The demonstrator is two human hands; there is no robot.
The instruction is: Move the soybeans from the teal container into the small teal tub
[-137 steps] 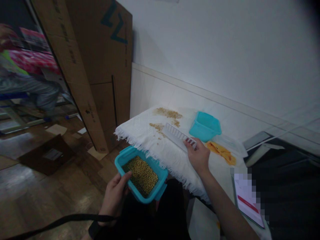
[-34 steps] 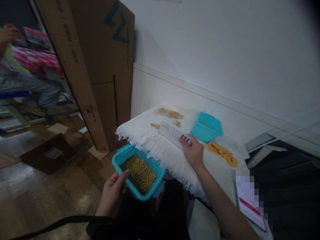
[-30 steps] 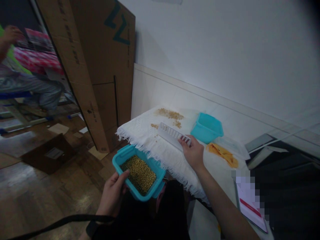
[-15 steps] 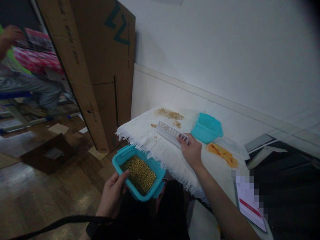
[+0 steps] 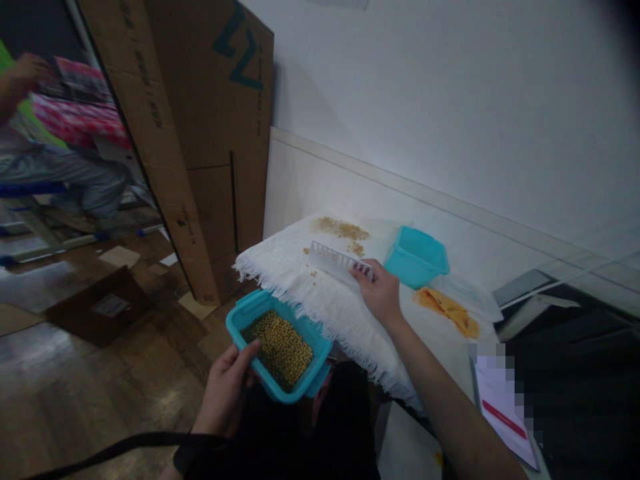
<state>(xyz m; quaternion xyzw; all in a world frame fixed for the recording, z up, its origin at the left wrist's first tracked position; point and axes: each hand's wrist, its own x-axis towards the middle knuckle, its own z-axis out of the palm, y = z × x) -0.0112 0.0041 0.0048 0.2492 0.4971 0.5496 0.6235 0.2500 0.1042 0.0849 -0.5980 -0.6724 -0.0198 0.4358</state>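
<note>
Right hand (image 5: 379, 290): while it sat farther right a few seconds ago, it has now worked its way left, thumb and fingers pinching one end of a white slotted strip (image 5: 335, 263).
Slotted strip: its free end has shifted left too, over the fringed white cloth (image 5: 275, 252); I can't tell whether its lower edge touches the cloth.
Near beans (image 5: 313, 274): what was a fuller patch by the strip has thinned to a few strays; the strip hides what lies right behind it.
Far beans (image 5: 345, 229): scattered as before, too small to pick out singly.
Left hand (image 5: 225, 383): clasping the turquoise tub (image 5: 273, 385) just off the table (image 5: 453, 357) edge, thumb over the rim, much as earlier; its other fingers are mostly hidden.
Tub's beans (image 5: 287, 347): a broad layer inside, darker toward one side.
Second tub (image 5: 407, 268): on the table beyond the right hand, near a yellow cloth (image 5: 445, 310); its bottom is hard to see.
Screen (image 5: 500, 407): partly covered by pixel blocks.
Co-worker (image 5: 65, 167): blurred, cut off at the left.
</note>
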